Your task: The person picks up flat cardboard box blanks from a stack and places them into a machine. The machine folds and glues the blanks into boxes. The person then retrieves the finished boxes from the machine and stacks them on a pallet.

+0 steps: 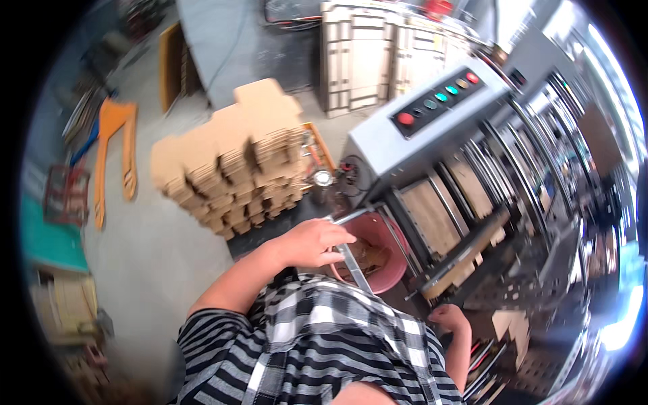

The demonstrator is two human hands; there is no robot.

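Note:
My left hand point(314, 243) is over the upper end of a grey metal bar point(356, 266), its fingers stretched out and the thumb apart. Nothing shows in its grasp; whether it touches the bar I cannot tell. Beneath the bar stands a pink bucket point(397, 266) with brown cardboard scraps inside. Down at my right side, my right hand point(449, 317) hangs beside the lower end of the machine's roller point(466, 253). Its fingers are loosely curled, with no object visible in them.
A large stack of die-cut cardboard blanks point(229, 142) stands to the left. Ahead on the right is a grey machine with a button panel point(435, 101). Wooden cutting boards point(358, 61) lean at the back. An orange pallet jack point(111, 128) sits on the floor, far left.

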